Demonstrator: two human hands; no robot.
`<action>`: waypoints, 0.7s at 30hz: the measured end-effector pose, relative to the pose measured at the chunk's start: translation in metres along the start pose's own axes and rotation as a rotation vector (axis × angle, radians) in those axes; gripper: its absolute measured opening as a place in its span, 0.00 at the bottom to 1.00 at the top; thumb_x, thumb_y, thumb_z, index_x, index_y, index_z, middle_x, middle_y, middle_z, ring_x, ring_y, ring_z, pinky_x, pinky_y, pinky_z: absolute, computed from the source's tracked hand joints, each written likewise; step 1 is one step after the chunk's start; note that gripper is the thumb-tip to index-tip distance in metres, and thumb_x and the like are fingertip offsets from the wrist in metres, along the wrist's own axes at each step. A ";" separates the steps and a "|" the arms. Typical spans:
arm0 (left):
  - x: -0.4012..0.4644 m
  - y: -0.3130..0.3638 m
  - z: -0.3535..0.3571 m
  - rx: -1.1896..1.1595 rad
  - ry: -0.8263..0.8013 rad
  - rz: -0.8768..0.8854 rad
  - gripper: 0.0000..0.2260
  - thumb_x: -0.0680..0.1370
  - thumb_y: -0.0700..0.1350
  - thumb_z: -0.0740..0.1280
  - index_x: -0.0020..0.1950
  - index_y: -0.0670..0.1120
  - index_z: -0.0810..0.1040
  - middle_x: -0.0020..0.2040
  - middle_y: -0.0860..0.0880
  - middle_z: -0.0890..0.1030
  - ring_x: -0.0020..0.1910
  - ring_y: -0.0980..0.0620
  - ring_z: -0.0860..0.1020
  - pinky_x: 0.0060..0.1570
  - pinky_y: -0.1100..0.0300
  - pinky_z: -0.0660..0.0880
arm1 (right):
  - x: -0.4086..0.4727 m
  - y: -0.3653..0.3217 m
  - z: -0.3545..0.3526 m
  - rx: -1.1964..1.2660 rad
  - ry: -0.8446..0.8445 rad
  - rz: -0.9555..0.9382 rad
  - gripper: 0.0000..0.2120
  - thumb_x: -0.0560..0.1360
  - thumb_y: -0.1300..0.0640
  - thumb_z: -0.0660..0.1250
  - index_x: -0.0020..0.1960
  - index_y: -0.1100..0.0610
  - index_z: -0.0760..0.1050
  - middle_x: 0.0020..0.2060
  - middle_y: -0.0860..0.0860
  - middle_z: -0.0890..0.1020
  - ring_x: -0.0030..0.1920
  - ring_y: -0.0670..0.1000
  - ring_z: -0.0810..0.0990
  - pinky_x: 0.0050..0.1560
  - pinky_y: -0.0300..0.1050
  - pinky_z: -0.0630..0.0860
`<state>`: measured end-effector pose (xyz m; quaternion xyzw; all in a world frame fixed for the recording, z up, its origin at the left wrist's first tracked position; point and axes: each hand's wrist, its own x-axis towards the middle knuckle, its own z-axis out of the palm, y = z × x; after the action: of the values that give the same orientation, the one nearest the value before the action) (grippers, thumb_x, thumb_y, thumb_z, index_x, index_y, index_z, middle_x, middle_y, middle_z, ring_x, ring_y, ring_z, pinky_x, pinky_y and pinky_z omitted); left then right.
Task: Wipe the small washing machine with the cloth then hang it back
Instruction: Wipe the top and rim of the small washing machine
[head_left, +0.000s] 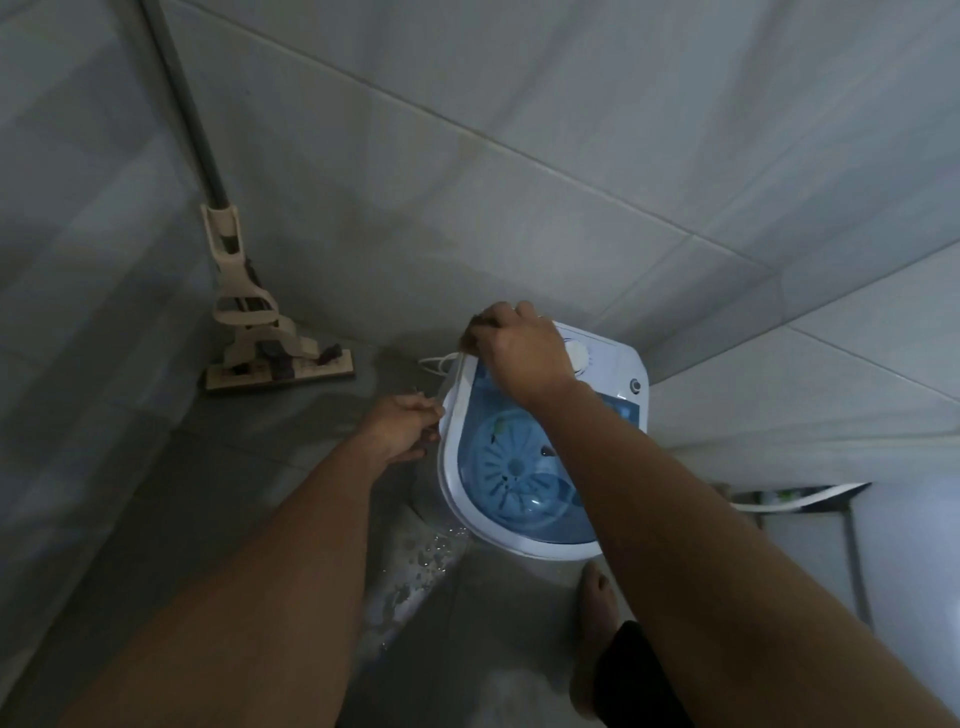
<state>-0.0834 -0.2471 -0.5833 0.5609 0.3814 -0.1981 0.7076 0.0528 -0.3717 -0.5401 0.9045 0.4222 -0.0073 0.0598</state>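
A small white washing machine (470, 514) with a blue tub and a ribbed blue pulsator stands on the floor against the tiled wall. My right hand (519, 353) presses a dark brownish cloth (474, 335) onto the machine's far left corner, beside the white dial; most of the cloth is hidden under the hand. My left hand (402, 428) grips the machine's left rim, fingers curled around its edge. Both forearms reach down from the lower frame, and the right arm covers part of the tub.
A beige squeeze mop (260, 332) leans in the left corner. The grey floor (421, 561) is wet in front of the machine. My bare foot (597, 613) stands by the machine's near side. A white hose (800, 496) runs off to the right.
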 end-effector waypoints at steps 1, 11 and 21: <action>0.002 -0.001 0.000 -0.002 0.002 -0.004 0.05 0.79 0.45 0.68 0.54 0.47 0.81 0.49 0.46 0.83 0.42 0.51 0.79 0.52 0.53 0.76 | -0.001 -0.002 0.001 0.005 0.007 -0.013 0.17 0.77 0.58 0.68 0.65 0.55 0.80 0.65 0.56 0.78 0.61 0.63 0.74 0.52 0.56 0.73; -0.002 0.002 -0.001 -0.013 -0.012 -0.022 0.01 0.79 0.45 0.68 0.49 0.49 0.79 0.48 0.47 0.82 0.40 0.53 0.79 0.59 0.50 0.75 | -0.081 -0.011 0.011 0.306 0.025 -0.197 0.13 0.81 0.53 0.67 0.64 0.47 0.82 0.64 0.48 0.80 0.59 0.55 0.77 0.57 0.51 0.78; -0.002 0.005 0.000 0.007 -0.005 -0.036 0.04 0.79 0.44 0.69 0.53 0.47 0.80 0.50 0.47 0.83 0.41 0.53 0.80 0.58 0.49 0.76 | -0.017 0.007 0.014 0.137 0.162 0.072 0.12 0.75 0.58 0.70 0.57 0.53 0.84 0.59 0.54 0.81 0.52 0.62 0.77 0.46 0.56 0.79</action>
<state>-0.0807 -0.2456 -0.5784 0.5561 0.3888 -0.2136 0.7028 0.0481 -0.3907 -0.5519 0.9187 0.3914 0.0390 -0.0363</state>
